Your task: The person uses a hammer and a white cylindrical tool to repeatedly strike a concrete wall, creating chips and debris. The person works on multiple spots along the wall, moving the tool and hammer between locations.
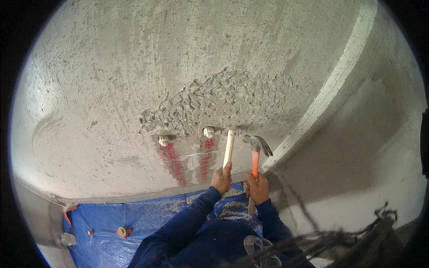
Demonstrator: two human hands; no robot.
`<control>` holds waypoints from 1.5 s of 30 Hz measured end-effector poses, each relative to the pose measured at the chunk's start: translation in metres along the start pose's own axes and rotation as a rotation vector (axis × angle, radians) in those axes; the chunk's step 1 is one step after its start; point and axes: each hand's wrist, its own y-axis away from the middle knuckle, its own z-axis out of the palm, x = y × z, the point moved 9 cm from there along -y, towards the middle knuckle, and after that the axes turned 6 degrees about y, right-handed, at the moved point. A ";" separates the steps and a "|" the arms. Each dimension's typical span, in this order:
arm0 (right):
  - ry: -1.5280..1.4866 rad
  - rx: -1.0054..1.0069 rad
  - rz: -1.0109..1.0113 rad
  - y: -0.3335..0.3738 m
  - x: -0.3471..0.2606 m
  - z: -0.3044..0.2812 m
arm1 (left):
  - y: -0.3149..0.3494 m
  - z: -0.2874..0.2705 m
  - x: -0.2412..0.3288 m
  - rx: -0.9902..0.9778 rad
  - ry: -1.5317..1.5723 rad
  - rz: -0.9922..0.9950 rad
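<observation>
My left hand (221,179) is closed around a pale, straight stick-like tool (229,149). Its upper end meets the wall (134,80) at the lower edge of a rough, chipped patch (223,98); the exact kind of tool I cannot make out. Just to the right, my right hand (258,190) grips a claw hammer (255,163) by its orange handle, with the metal head up and the claw turned right. A small gap separates the hammer head from the pale tool. Left of the tool, two white pipe fittings (209,131) stick out of the wall, with red streaks (174,165) below them.
A blue tarp (98,223) covers the floor along the wall's foot, with grey debris on it near my arms. Small fittings (122,232) lie at its left. A pale strip (330,85) runs down the wall's right corner. Dark blurred strands (348,236) cross the lower right.
</observation>
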 end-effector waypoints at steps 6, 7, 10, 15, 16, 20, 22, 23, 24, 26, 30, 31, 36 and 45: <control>-0.140 0.096 -0.158 0.017 -0.030 -0.020 | -0.013 -0.037 -0.002 0.030 -0.289 0.312; -0.164 0.122 -0.285 0.018 -0.037 -0.022 | -0.016 -0.044 -0.002 0.032 -0.321 0.295; -0.301 0.228 -0.427 0.012 -0.032 -0.016 | -0.023 -0.052 0.003 -0.040 -0.361 0.257; 0.331 0.074 -0.150 -0.015 -0.006 0.033 | -0.024 -0.047 -0.001 -0.140 -0.288 0.234; 0.227 0.090 -0.195 -0.012 -0.012 0.030 | -0.024 -0.047 -0.007 -0.125 -0.220 0.195; 0.048 0.053 -0.187 -0.002 -0.011 0.014 | -0.026 -0.046 -0.014 -0.125 -0.214 0.195; 0.187 0.163 -0.385 0.003 -0.024 0.007 | -0.029 -0.051 -0.014 -0.119 -0.256 0.201; 0.348 0.285 -0.544 0.006 -0.034 0.011 | -0.030 -0.052 -0.011 -0.126 -0.273 0.243; 0.510 0.411 -0.700 0.012 -0.042 0.018 | -0.031 -0.054 -0.009 -0.123 -0.305 0.269; 0.585 0.359 -0.601 -0.001 -0.024 0.029 | -0.034 -0.056 -0.011 -0.126 -0.341 0.280; 0.330 0.066 -0.233 -0.016 0.028 0.032 | -0.042 -0.060 -0.014 -0.128 -0.340 0.308; 0.275 0.072 -0.258 -0.015 0.028 0.029 | -0.043 -0.058 -0.017 -0.143 -0.340 0.293; 0.328 0.167 -0.443 -0.012 0.005 0.029 | -0.040 -0.055 -0.022 -0.161 -0.227 0.274; 0.224 0.089 -0.299 -0.005 -0.010 0.020 | -0.044 -0.053 -0.028 -0.168 -0.254 0.242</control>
